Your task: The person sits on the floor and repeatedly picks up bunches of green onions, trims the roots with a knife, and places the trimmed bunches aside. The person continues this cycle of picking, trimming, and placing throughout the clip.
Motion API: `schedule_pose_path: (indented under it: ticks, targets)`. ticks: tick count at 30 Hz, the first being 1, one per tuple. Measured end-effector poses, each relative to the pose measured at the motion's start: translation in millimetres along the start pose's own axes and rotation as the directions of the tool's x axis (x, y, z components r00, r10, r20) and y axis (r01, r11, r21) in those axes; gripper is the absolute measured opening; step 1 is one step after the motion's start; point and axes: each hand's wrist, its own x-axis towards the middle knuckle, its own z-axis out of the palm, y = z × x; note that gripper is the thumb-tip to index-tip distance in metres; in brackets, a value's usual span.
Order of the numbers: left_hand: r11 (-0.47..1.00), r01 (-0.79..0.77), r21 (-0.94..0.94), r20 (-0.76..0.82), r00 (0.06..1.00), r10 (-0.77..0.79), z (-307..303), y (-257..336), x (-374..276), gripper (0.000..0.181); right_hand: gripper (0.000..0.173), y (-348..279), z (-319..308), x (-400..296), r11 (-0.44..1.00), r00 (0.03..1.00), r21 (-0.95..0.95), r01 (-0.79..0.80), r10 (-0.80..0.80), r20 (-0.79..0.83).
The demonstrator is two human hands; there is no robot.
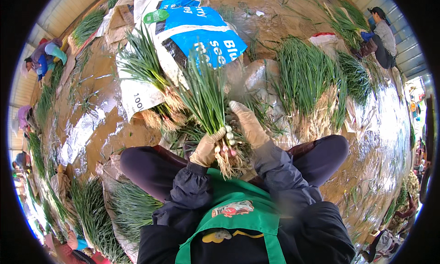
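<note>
My left hand [205,148], in a tan glove, is closed round a bunch of green onions [210,106] just above their white and pinkish bulbs. The leaves point away from me and the pale roots [226,166] hang towards my green apron [240,202]. Beside the bunch, on its right, is my right hand [250,124], also gloved; its fingertips are raised near the stems and its fingers are partly hidden. Whether it touches a stem I cannot tell. Another onion bunch [146,63] with brown roots lies on a white sack to the left, over more rooted onions [165,117].
A blue and white printed sack [202,30] lies ahead. Large onion heaps stand at the right [306,75] and lower left [92,212]. The brown floor [137,137] is wet, with scattered leaves. Other people crouch at the far right [383,39] and far left [44,59].
</note>
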Motion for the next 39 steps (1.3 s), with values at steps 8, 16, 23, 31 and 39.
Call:
schedule_pose_path:
  ticks: [8,16,23,31,39]
  targets:
    - [0.947,-0.104,0.305,-0.213,0.961,0.174,14.1,-9.7,11.0,0.022,0.031,18.7,4.6,-15.3,0.931,0.958,0.358,-0.064,0.158,-0.238]
    - [0.977,-0.213,0.007,-0.153,0.965,0.212,19.9,17.5,17.7,0.032,0.075,16.7,-66.9,4.7,0.303,0.945,-0.949,0.084,-0.326,-0.021]
    - [0.909,-0.388,-0.151,0.124,0.905,0.407,14.1,22.4,29.2,0.038,0.064,-3.1,-4.4,-37.4,0.988,0.830,0.055,-0.141,0.087,0.551]
    - [0.830,-0.502,0.243,-0.161,0.823,0.545,17.4,56.0,21.1,0.026,0.020,-35.0,-47.4,-70.6,0.855,0.994,0.508,-0.106,0.101,0.036]
    - [0.826,-0.300,0.477,-0.263,0.848,0.460,39.7,19.2,29.1,0.017,0.023,-81.4,33.8,-35.3,0.895,0.962,-0.354,0.273,-0.248,0.113]
